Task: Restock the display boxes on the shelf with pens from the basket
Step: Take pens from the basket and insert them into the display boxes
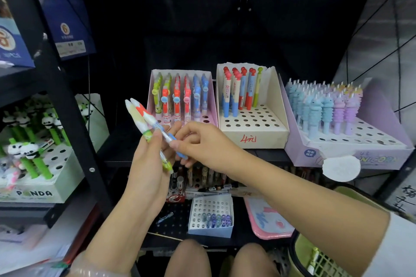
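pens (144, 120), three of them (green, red and blue), sit fanned in the left hand (148, 162) before the shelf's front edge, the right hand (202, 141) pinching the blue one, three display boxes (252, 128) behind.

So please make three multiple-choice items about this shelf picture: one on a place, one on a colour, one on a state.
1. Where does the cream box stand?
A. between the pink box and the unicorn pen box
B. on the floor
C. inside the basket

2. What colour are the stems of the panda pens?
A. red
B. green
C. black

3. What is the right hand doing?
A. hanging idle
B. pinching the blue-grip pen that the left hand holds with others
C. pressing the tray

Key: 1 A, it sits in the middle of the row; 2 B, the stems are bright green; 3 B, its fingertips close on that pen.
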Action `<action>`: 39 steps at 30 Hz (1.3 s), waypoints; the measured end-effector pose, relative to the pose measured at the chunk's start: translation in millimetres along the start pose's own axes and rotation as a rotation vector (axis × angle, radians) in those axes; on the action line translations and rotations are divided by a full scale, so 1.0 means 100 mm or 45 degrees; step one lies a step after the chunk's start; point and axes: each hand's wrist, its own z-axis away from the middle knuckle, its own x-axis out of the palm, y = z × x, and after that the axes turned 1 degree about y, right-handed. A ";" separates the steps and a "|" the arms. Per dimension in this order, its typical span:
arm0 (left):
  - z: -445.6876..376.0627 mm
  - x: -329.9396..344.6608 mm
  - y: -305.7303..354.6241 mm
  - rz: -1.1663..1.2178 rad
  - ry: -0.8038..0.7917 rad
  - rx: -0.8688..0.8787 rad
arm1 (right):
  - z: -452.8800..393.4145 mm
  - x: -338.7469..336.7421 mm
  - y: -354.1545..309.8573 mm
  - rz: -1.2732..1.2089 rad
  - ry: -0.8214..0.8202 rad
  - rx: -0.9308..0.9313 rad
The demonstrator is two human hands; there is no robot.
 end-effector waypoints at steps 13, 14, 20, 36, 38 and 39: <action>0.06 0.02 -0.03 -0.348 -0.074 -0.108 | -0.03 -0.52 -0.09 0.094 0.191 -0.134; 0.06 0.05 -0.05 -0.384 -0.083 -0.088 | -0.04 -0.51 -0.09 0.010 0.224 -0.111; 0.00 0.12 -0.05 -0.436 -0.049 0.016 | -0.14 -0.49 -0.08 -0.285 0.445 -0.027; -0.05 -0.09 -0.14 -0.318 -0.024 -0.161 | -0.68 -0.74 -0.17 0.262 0.839 -0.285; -0.06 -0.10 -0.14 -0.317 -0.023 -0.151 | -0.73 -0.71 -0.13 0.358 0.792 -0.279; -0.06 -0.11 -0.14 -0.313 -0.021 -0.147 | -0.75 -0.69 -0.08 0.425 0.761 -0.255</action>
